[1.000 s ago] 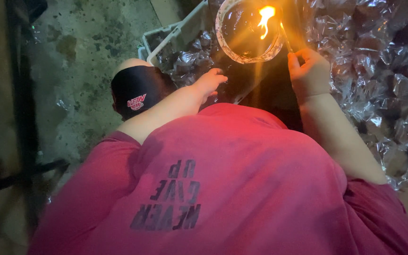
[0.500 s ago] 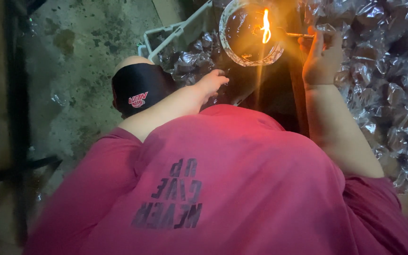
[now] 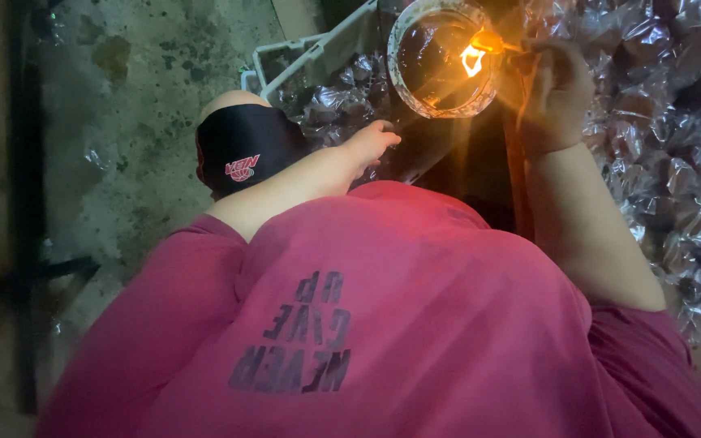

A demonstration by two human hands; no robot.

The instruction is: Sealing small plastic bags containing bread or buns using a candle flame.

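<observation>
Nearest the camera is a magenta shirt [image 3: 415,324] with dark lettering, filling the lower view. Beyond it, a black cap [image 3: 245,150] sits at the left above the mottled concrete floor [image 3: 123,97]. The left hand [image 3: 371,144] reaches forward, fingers loosely curled and holding nothing, resting just beside crinkled clear plastic wrappers [image 3: 659,122]. The right hand [image 3: 557,101] is closed around a thin stick [image 3: 521,50] — its lit tip burns at the rim of a round glass bowl [image 3: 440,61]. Farthest off, a white plastic crate [image 3: 310,57] edges the wrappers.
</observation>
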